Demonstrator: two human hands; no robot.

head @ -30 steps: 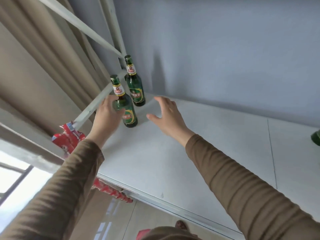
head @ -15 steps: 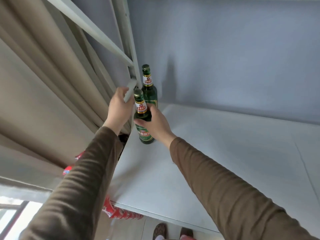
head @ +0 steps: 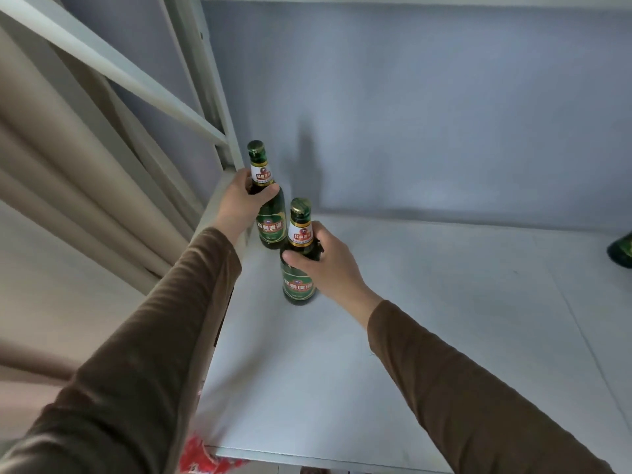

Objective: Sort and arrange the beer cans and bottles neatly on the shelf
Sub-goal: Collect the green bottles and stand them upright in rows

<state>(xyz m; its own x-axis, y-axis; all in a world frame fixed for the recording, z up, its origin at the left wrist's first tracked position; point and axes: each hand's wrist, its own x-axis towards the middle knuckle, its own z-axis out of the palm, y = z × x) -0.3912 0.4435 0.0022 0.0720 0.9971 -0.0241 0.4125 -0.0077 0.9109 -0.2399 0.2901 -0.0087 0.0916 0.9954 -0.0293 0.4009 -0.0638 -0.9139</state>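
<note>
Two green beer bottles stand upright on the white shelf, near its back left corner. My left hand grips the rear bottle at its shoulder, just below the neck label. My right hand grips the front bottle around its shoulder, thumb across the front. The two bottles stand close together, the front one slightly to the right. Both caps are on. At the right edge of the view the base of a third green bottle shows, mostly cut off.
The shelf's white upright post and a diagonal brace rise at the left, with beige curtains beyond. A grey wall closes the back. Something red lies below the shelf's front left corner.
My left hand left the shelf frame and took hold of the rear bottle. My right hand slid up on the front bottle, which now stands further right and forward of the rear one.
</note>
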